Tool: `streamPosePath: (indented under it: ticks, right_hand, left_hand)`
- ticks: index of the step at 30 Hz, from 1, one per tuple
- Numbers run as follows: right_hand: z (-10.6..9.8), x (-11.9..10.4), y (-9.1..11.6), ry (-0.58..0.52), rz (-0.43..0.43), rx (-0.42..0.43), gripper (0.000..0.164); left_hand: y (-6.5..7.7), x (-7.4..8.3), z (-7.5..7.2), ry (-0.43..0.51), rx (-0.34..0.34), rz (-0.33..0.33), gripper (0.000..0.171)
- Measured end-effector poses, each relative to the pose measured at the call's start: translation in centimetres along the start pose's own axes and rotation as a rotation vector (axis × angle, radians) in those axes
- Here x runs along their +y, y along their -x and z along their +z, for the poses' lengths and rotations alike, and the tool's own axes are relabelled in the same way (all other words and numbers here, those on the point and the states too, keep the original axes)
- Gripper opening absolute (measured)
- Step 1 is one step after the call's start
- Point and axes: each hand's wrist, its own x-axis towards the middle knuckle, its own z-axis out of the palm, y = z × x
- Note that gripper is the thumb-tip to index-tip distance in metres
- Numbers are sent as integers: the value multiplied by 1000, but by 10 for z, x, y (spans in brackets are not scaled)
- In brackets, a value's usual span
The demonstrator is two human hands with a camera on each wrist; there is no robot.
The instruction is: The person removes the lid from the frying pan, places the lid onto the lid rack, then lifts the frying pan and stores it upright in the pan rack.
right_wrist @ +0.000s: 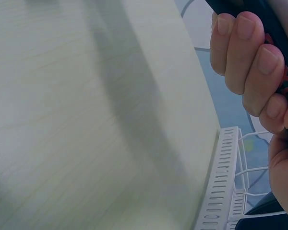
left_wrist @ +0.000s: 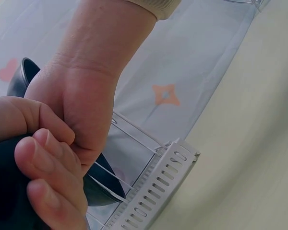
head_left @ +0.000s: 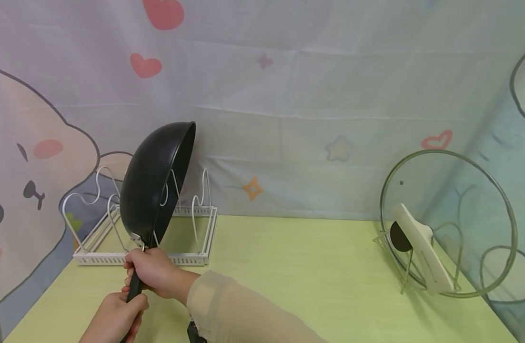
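Note:
A black wok [head_left: 148, 176] is tilted up on its side over the white wire rack [head_left: 189, 258], its opening facing right. Thin rack wires cross in front of its rim; whether the rack bears its weight I cannot tell. Both hands hold the dark handle [head_left: 135, 285]. My right hand [head_left: 157, 272] grips it close to the metal joint, and my left hand [head_left: 116, 315] grips further down, towards the near edge. In the left wrist view, curled fingers [left_wrist: 53, 167] wrap the handle beside the other hand. Red marks show on the handle in the right wrist view.
At the right, a round glass lid [head_left: 447, 153] with a black knob [head_left: 399, 237] leans in a wire stand [head_left: 459, 238] with a white upright piece [head_left: 423, 252]. A printed cloth [head_left: 288, 166] hangs behind the pale green tabletop [head_left: 297, 267].

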Motion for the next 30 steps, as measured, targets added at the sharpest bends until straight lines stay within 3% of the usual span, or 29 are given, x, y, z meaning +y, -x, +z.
streamPosePath:
  ticks: [30]
  right_hand:
    - [1, 5, -1, 32, 18, 36, 25]
  left_hand:
    - [0, -4, 2, 14, -13, -8, 26]
